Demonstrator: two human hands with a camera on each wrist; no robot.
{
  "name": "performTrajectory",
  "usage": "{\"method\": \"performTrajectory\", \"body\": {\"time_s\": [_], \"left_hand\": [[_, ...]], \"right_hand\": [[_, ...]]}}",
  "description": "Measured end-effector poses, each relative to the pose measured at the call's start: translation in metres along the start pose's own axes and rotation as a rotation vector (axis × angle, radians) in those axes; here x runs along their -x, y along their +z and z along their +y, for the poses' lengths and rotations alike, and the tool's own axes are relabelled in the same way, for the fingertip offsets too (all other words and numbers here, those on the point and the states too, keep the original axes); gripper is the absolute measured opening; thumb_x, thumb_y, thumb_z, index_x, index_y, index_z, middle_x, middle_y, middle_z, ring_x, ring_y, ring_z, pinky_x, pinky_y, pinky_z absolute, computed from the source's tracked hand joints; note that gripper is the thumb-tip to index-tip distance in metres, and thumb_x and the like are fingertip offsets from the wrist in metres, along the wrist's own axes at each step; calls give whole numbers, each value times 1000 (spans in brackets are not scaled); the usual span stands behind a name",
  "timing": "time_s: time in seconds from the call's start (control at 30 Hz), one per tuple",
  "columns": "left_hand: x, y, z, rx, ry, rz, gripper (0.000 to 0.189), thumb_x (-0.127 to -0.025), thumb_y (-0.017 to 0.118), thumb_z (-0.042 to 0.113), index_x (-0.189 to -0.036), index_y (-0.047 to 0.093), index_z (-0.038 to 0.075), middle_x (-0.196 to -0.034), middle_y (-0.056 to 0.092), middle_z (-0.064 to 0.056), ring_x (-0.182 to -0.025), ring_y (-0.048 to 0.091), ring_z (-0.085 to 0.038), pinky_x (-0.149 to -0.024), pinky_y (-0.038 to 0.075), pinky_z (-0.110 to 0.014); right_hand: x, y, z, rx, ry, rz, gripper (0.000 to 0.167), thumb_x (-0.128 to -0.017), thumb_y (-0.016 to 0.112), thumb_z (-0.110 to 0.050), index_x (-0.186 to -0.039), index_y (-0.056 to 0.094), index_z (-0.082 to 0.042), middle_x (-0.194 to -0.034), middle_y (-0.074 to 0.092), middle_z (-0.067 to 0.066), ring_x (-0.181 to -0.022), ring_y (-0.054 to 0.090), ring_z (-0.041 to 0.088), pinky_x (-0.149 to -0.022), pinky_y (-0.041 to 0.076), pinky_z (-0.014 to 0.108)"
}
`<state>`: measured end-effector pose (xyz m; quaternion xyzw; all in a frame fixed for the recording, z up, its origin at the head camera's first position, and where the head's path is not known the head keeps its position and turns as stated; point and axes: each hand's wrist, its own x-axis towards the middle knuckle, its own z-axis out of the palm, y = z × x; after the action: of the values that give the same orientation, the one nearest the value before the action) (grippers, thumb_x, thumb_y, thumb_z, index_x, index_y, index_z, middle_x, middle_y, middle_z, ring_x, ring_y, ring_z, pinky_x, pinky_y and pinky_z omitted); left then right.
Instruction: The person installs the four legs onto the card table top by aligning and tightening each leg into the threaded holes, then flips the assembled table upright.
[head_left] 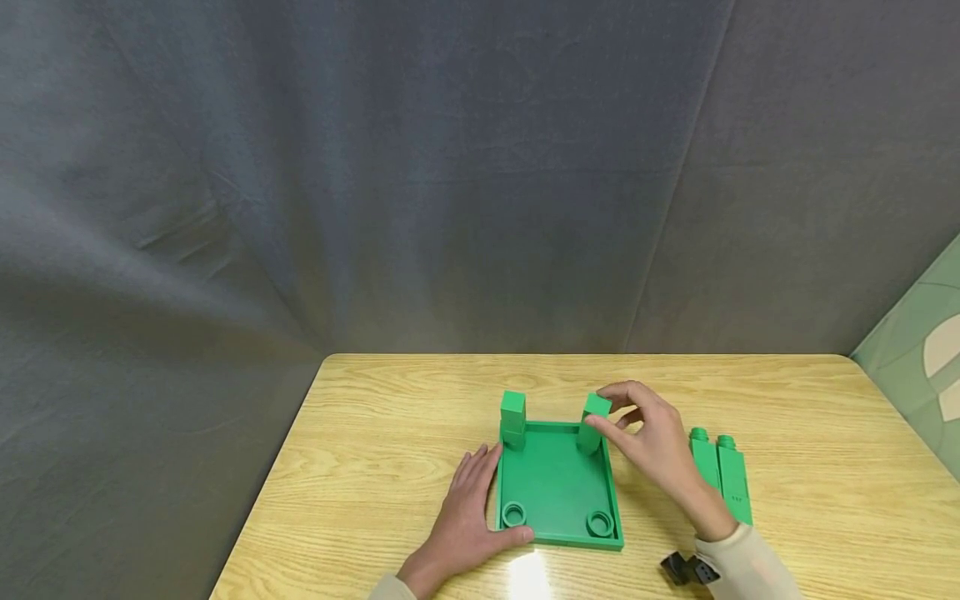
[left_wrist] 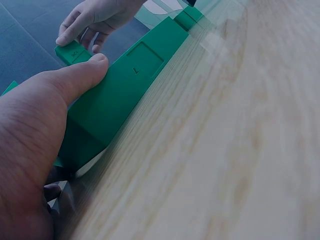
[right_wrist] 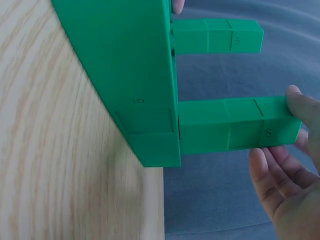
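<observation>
A square green tray (head_left: 555, 479) with a raised rim lies on the table. My left hand (head_left: 470, 514) holds its front left corner, thumb over the front rim and fingers along the left side. Two green posts stand upright in the far corners: a left post (head_left: 513, 417) and a right post (head_left: 591, 429). The right post is marked 127 in the right wrist view. My right hand (head_left: 651, 433) pinches its top between thumb and fingers. Two round sockets show in the near corners, a left socket (head_left: 513, 514) and a right socket (head_left: 599, 524).
Right of the tray lie two more green posts (head_left: 733, 483) with round ends, partly behind the right forearm. A small black object (head_left: 686, 570) is by the right sleeve. Wooden table (head_left: 375, 433) surrounds the tray. A grey curtain (head_left: 480, 183) hangs behind it.
</observation>
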<state>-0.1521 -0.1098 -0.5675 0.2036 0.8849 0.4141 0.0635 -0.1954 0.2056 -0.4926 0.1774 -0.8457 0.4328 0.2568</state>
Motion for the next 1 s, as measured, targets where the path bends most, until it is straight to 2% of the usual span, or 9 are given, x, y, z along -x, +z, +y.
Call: {"method": "performTrajectory", "body": {"time_s": [0.1,0.17,0.33,0.5,0.7,0.83,1.0], "left_hand": [[0,0,0,0,2,4,120,-88,85,67,-179,22,21,-181,31,-13,-169,22,-38,-137,16,-67],[0,0,-1,1,7,8,119,-88,85,66,-179,23,21,-180,32,-14,-169,23,-39,-136,17,-68],[0,1,-1,-9,13,13,119,-88,85,66,-180,22,22,-180,32,-14,-169,24,-39,-136,18,-69],[0,1,-2,-17,10,12,120,-88,85,66,-180,21,22,-180,32,-14,-169,23,-39,-136,19,-68],[0,1,-1,-15,8,10,120,-88,85,66,-180,22,21,-180,32,-14,-169,23,-40,-135,18,-69],[0,1,-1,-14,4,9,120,-88,86,66,-180,22,22,-180,31,-14,-169,22,-40,-135,18,-70],[0,1,-2,-8,5,8,120,-88,86,66,-180,21,22,-180,31,-14,-169,22,-40,-135,17,-70]], "right_hand": [[-1,0,1,-6,-56,-9,49,-85,92,5,-130,81,-10,-106,76,1,-85,68,20,-67,61,16],[-2,0,1,-8,-78,-19,50,-86,92,4,-132,82,-10,-108,76,1,-84,67,16,-67,60,16],[-1,-4,2,-25,-89,-53,45,-92,85,6,-134,80,-8,-112,75,2,-88,66,8,-68,60,16],[-2,-7,3,-26,-98,-75,45,-94,79,8,-136,79,-6,-114,75,3,-90,66,8,-70,59,16],[-1,-6,2,-23,-43,-59,41,-93,86,4,-130,79,-8,-110,75,1,-90,69,20,-68,63,22],[0,-5,1,-1,-4,-48,36,-91,89,1,-125,77,-6,-105,72,0,-88,70,22,-67,65,27],[-1,-2,1,38,18,-23,34,-89,92,-2,-116,73,-7,-98,71,-1,-84,70,22,-64,62,27]]}}
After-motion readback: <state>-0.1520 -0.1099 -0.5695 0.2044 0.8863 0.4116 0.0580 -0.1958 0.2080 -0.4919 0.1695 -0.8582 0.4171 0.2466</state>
